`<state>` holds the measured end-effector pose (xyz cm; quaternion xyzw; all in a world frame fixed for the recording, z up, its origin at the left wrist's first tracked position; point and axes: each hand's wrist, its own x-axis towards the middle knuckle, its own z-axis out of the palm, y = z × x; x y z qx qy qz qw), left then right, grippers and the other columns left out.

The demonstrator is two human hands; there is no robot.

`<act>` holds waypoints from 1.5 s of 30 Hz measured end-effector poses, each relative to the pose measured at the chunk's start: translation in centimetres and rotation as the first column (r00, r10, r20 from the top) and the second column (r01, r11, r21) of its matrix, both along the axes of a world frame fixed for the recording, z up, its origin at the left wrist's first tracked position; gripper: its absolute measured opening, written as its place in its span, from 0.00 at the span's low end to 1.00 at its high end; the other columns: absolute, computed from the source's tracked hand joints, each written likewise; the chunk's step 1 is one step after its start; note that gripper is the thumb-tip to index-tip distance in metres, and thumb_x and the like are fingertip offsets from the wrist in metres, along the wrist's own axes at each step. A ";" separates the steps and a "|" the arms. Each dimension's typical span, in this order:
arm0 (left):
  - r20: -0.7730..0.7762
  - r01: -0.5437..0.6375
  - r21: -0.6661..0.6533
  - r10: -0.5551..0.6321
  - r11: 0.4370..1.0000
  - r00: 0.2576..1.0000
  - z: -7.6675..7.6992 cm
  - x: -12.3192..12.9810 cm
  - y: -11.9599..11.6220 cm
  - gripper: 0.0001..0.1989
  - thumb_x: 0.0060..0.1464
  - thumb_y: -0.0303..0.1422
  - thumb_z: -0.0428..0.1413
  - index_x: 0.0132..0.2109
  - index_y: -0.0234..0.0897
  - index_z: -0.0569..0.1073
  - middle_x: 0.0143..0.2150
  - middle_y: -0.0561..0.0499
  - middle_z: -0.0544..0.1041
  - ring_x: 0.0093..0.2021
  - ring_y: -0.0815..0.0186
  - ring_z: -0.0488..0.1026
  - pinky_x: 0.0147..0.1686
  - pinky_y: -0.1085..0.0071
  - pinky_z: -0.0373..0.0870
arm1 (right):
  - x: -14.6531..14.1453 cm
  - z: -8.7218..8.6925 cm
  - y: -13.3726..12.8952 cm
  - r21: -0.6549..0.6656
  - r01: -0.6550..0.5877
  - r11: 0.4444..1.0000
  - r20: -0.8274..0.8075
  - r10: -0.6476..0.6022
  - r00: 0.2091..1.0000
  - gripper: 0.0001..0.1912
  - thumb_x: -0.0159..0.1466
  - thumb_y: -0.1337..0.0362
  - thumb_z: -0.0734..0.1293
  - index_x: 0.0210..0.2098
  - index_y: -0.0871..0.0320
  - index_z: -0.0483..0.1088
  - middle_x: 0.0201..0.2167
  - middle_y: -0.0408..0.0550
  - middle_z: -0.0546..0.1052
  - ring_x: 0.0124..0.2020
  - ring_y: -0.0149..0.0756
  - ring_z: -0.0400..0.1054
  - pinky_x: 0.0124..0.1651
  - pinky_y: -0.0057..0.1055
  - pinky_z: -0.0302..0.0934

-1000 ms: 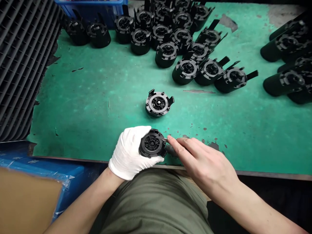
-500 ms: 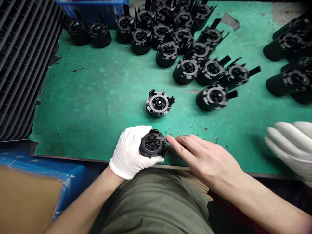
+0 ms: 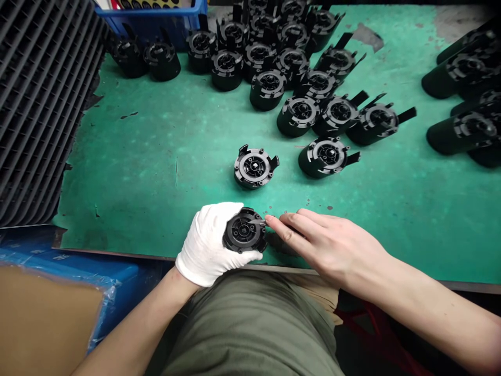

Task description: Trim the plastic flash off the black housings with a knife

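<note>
In a white glove, my left hand (image 3: 209, 243) wraps round a round black plastic housing (image 3: 243, 232) at the table's near edge, its ribbed face turned up. My bare right hand (image 3: 332, 243) is closed on a slim pointed metal tool (image 3: 260, 222), most of which the fingers hide; its exact kind I cannot make out. The tip lies over the housing's upper right rim. Just beyond my hands, a second black housing (image 3: 255, 167) stands upright with two raised tabs. To its right is a taller black housing (image 3: 324, 156) with one long tab.
Several black housings (image 3: 300, 112) are grouped at the back of the green tabletop (image 3: 156, 141), and more (image 3: 456, 128) stand at the right edge. A blue bin (image 3: 152, 21) is behind them. A dark ribbed grid (image 3: 39, 104) and a plastic-wrapped blue box (image 3: 113, 277) are at the left.
The taller housing on the right has shifted left, nearer the middle one. Another person's gloved hand at the right has left the view. My hands have barely moved.
</note>
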<state>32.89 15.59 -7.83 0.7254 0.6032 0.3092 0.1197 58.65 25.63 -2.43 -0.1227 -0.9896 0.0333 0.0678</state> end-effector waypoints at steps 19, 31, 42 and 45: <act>0.020 0.003 -0.013 -0.003 1.000 1.000 0.2 0.1 0.1 0.46 0.47 0.62 0.69 0.62 0.37 0.70 0.54 0.37 0.81 0.53 0.44 0.81 0.52 0.49 0.79 | 1.2 -1.9 -1.4 -0.208 0.180 0.961 -0.066 -0.198 0.978 0.26 0.73 0.76 0.60 0.69 0.60 0.63 0.50 0.55 0.78 0.42 0.39 0.75 0.39 0.32 0.69; 0.021 0.145 -0.111 -0.144 0.983 0.989 0.8 -1.8 0.5 0.52 0.45 0.57 0.73 0.68 0.36 0.64 0.61 0.34 0.77 0.59 0.42 0.78 0.58 0.49 0.76 | 1.9 -0.9 -4.4 -0.547 0.292 0.785 -0.134 -0.426 0.895 0.21 0.76 0.71 0.64 0.67 0.61 0.65 0.48 0.54 0.77 0.45 0.39 0.74 0.47 0.34 0.69; 0.046 -0.017 0.002 0.017 1.000 0.999 0.4 1.2 -0.1 0.32 0.54 0.60 0.67 0.49 0.36 0.71 0.43 0.42 0.79 0.43 0.53 0.79 0.42 0.58 0.77 | 1.2 -2.7 -5.5 -0.544 0.310 0.780 -0.134 -0.445 0.885 0.27 0.77 0.70 0.62 0.74 0.58 0.60 0.45 0.52 0.75 0.40 0.38 0.72 0.41 0.33 0.68; 0.026 -0.011 -0.016 0.011 1.000 1.000 0.1 2.1 -1.1 0.24 0.60 0.53 0.66 0.45 0.38 0.69 0.39 0.47 0.77 0.38 0.57 0.78 0.40 0.60 0.77 | 2.5 -2.5 -4.2 -0.486 0.374 0.790 -0.162 -0.502 0.849 0.28 0.75 0.72 0.64 0.72 0.56 0.62 0.47 0.52 0.76 0.43 0.38 0.72 0.44 0.34 0.68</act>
